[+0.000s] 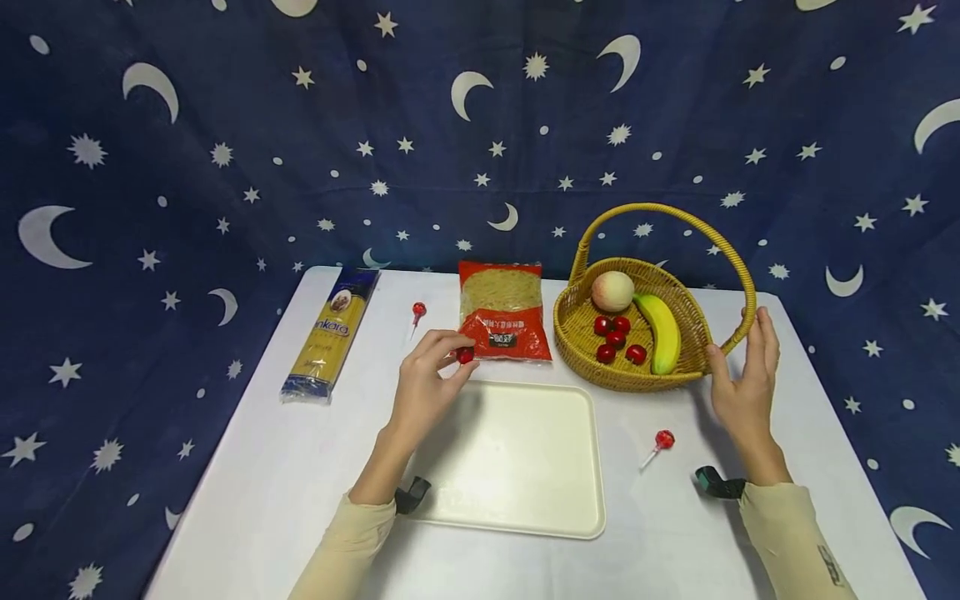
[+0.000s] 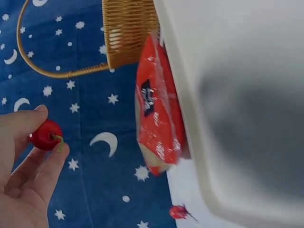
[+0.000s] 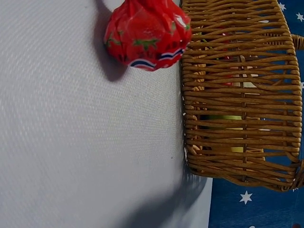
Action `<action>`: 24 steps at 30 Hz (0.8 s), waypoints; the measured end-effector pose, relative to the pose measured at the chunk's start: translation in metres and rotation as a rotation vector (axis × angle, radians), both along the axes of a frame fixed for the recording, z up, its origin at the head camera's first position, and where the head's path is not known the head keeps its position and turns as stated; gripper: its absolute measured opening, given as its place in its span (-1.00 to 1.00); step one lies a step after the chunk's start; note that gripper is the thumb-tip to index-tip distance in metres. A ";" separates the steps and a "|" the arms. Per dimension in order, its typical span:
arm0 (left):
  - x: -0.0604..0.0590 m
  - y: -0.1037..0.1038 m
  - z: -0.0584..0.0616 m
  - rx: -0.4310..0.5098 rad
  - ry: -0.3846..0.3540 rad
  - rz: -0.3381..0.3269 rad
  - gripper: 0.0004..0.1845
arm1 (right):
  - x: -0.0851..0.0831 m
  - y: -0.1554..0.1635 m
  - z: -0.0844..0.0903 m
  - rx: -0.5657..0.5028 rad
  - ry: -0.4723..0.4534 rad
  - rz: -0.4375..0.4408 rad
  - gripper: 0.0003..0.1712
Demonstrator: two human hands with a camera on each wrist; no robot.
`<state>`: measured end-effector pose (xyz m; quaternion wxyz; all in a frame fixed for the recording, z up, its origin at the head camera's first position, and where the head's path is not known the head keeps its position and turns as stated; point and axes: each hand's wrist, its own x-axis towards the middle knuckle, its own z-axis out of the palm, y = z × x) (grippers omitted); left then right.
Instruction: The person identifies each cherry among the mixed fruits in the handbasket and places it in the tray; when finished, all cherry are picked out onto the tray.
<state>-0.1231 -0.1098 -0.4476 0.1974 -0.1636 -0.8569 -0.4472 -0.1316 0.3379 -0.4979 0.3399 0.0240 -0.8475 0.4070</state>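
Cherry [image 2: 45, 135] pinched between left hand [image 1: 427, 379] fingers [image 2: 28, 121], above tray [image 1: 517, 467] edge.

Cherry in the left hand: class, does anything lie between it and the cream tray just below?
Nothing visible does. The left hand pinches the cherry just beyond the tray's far edge; the noodle packet lies farther back.

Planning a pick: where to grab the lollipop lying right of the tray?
Pinch the white stick of the lollipop near its red wrapped head, coming from above. It lies flat on the white table, apart from the tray and wicker basket.
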 end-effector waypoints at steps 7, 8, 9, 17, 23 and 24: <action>0.008 -0.009 -0.012 0.001 -0.025 0.020 -0.70 | 0.001 0.001 -0.002 -0.011 -0.003 -0.002 -0.19; 0.009 -0.011 -0.015 -0.013 -0.030 0.027 -0.69 | 0.001 0.001 -0.002 -0.010 -0.003 -0.002 -0.19; 0.010 -0.012 -0.019 -0.035 -0.035 0.035 -0.69 | 0.001 0.001 -0.002 -0.010 -0.002 -0.002 -0.19; 0.019 -0.018 -0.052 -0.387 -0.195 0.107 -0.68 | 0.001 0.000 0.001 -0.017 -0.002 0.002 -0.19; 0.019 -0.018 -0.059 -0.476 -0.272 0.099 -0.65 | 0.000 0.000 0.001 -0.019 0.011 0.010 -0.21; 0.019 -0.018 -0.059 -0.481 -0.277 0.101 -0.64 | 0.000 0.000 0.000 -0.016 0.012 0.013 -0.21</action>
